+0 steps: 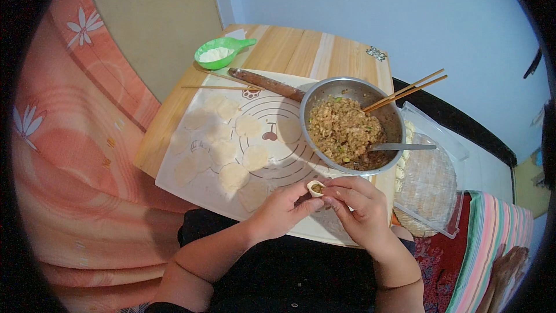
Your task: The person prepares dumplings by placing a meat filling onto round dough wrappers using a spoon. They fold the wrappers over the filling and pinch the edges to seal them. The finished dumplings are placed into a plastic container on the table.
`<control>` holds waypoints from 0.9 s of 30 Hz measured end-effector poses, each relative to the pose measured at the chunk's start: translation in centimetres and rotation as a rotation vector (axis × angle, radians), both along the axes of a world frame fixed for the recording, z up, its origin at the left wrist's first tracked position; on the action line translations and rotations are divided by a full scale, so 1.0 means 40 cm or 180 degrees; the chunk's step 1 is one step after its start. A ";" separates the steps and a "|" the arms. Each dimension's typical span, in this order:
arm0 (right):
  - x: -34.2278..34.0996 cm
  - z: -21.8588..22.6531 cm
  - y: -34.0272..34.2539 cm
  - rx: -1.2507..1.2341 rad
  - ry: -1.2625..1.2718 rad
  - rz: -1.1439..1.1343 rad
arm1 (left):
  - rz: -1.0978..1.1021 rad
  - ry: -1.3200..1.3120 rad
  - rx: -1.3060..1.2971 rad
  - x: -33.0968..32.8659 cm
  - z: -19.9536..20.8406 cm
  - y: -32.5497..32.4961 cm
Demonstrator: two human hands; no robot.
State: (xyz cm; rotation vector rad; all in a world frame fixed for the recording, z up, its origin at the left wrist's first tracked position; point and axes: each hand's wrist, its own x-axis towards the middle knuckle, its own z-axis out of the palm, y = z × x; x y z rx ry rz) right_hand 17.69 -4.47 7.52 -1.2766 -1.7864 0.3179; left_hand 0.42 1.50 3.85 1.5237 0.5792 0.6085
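Observation:
Between my fingers is a small dumpling (316,188), a pale wrapper folded round brown filling that still shows at its opening. My left hand (284,208) grips it from one side, and my right hand (360,204) pinches its edge from the other. Both hands are above the near edge of a white pastry mat (191,188). Several round dough wrappers (234,177) lie on the mat, left of my hands. Just beyond my right hand stands a steel bowl (398,122) of minced filling (341,127), with wooden chopsticks (405,91) and a metal-handled utensil (402,146) resting in it.
A rolling pin (266,83) lies behind the wrappers, near a thin stick (217,87). A green scoop (236,44) of white flour sits at the far left of the wooden table (301,46). Right of the table, a clear-sided tray (428,185) holds several dumplings (401,165).

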 end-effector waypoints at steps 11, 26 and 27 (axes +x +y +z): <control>-0.013 0.009 -0.015 0.0237 -0.0015 -0.0230 | -0.0181 -0.0312 -0.0312 0.001 -0.013 -0.005; -0.001 0.006 -0.001 -0.0128 -0.0017 0.0078 | 0.0027 -0.0080 0.0256 0.008 -0.013 -0.006; 0.003 0.005 0.000 -0.0116 -0.0062 0.0079 | 0.0055 -0.0063 0.0310 0.010 -0.014 -0.007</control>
